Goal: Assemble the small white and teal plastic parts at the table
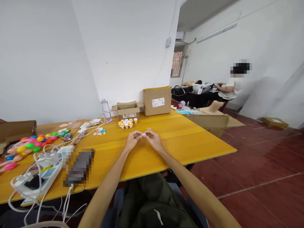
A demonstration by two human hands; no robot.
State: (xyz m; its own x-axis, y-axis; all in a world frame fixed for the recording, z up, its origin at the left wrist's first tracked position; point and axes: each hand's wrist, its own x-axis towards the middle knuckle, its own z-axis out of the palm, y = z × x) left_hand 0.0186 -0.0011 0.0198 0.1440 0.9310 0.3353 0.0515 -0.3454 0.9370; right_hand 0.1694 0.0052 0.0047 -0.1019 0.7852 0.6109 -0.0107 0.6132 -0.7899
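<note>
The soft, dark green cloth (149, 199) on the person's lap is creased, and the bottom of the view cuts it off. White cords tangle over a long plastic power strip (51, 173), hiding parts of it. Just beside it is a dark, flat thing (80, 166), too blurry and blocky to name.

Over the smooth yellow wood bench (190, 137), the left hand (133, 140) and the right hand (154, 139) meet. Each grip is pinched, fingertips and thumb together, on one tiny white piece (143, 135) between them. The fingers cover most of it, so its full shape is hard to see.

To the left are shiny, round, bright balls (35, 144). A brown box (17, 128) behind them is cut off by the left side.

Past the hands, little white and orange pieces (127, 123) stand bunched together. Behind them are an open cardboard box (128, 111), its insides hidden, a clear bottle (106, 110) and a bigger square box (157, 103) with a paper label.

Farther off, a smooth foot shape (212, 108) pokes out above a cardboard box. Another person (230, 90) sits by a round white bowl (200, 88); what they hold is too small to tell.
</note>
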